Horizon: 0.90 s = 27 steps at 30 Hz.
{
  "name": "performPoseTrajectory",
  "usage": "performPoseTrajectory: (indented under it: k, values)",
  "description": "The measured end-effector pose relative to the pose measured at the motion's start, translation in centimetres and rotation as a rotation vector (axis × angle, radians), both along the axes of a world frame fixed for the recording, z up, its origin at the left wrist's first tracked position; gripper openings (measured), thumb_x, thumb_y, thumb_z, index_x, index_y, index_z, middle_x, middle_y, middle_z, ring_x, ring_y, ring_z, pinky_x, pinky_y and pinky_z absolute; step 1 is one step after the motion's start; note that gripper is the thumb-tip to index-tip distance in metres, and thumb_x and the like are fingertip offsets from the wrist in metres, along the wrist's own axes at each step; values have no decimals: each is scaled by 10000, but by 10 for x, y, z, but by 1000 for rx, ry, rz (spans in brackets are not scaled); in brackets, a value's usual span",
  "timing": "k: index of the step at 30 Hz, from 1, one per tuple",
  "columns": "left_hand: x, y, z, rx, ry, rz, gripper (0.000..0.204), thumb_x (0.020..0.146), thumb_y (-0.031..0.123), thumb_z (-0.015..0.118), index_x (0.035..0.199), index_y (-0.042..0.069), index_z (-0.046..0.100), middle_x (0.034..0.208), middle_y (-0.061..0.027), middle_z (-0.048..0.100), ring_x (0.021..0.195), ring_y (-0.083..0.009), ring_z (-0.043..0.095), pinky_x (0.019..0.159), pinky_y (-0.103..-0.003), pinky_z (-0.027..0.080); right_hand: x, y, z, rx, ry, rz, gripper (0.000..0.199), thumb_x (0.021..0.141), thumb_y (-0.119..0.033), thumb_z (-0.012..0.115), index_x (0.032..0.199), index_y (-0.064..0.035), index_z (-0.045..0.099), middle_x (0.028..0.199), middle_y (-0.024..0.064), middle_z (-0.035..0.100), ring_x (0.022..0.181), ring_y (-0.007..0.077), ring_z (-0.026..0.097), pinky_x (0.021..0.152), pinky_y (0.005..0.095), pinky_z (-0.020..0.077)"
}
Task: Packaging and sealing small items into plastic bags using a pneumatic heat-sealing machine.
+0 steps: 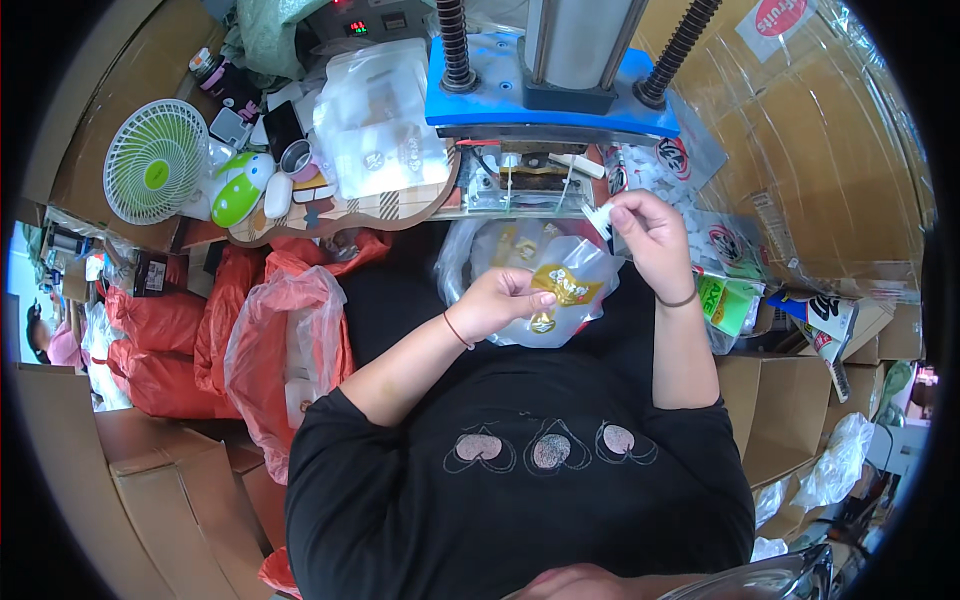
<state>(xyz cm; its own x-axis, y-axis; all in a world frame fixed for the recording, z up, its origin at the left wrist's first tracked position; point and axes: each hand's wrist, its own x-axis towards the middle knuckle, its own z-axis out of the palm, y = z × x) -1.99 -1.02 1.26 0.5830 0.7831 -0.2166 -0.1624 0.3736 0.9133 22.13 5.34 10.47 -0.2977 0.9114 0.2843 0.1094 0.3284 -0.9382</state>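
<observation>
My left hand (503, 303) pinches a see-through plastic pouch (592, 272) with gold print, thumb on top of it. Up and to the right, my right hand (652, 240) is closed, thumb against fingers, on a small white ribbed plastic piece (601, 216). That piece is near the pouch's upper right edge; whether they touch I cannot tell. More plastic film with gold print (520, 238) lies behind the pouch, at my lap. Just beyond my hands is a press with a blue plate (480, 104) and a metal fixture (510, 190) under it.
Flat see-through pouches (375, 110) are stacked on a patterned board (400, 205) left of the press. A green-and-white fan (157, 160) stands farther left. Red plastic bags (165, 375) fill the left side. A tall cardboard wall (800, 130) rises on the right, with open boxes (795, 410) below.
</observation>
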Motion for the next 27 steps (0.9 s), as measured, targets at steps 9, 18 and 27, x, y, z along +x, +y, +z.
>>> performPoseTrajectory:
  k: [9, 18, 27]
  values:
    - [15, -4, 9, -86, -131, -69, 273, 970, 258, 695, 1109, 25, 716, 996, -19, 725, 899, -70, 642, 845, -236, 507, 23, 14, 0, 6, -304, 254, 270, 978, -168, 625, 1209, -33, 597, 991, 63, 662, 896, 156, 637, 782, 307, 495]
    - [-15, 39, 16, -219, -79, 254, 223, 922, 80, 697, 1132, 6, 696, 1002, -58, 727, 897, -147, 708, 773, -274, 586, 58, 25, -36, 77, -1257, -369, 422, 901, -198, 675, 1297, -117, 554, 1088, 180, 583, 1034, 405, 612, 839, 472, 508]
    - [-79, 86, 9, 662, 807, 817, 561, 901, 274, 726, 1330, 18, 472, 1157, -220, 592, 1126, -349, 598, 937, -424, 502, 71, 24, -56, 327, -891, -384, 287, 896, -92, 657, 1173, -54, 595, 1092, 204, 630, 1036, 412, 607, 845, 446, 512]
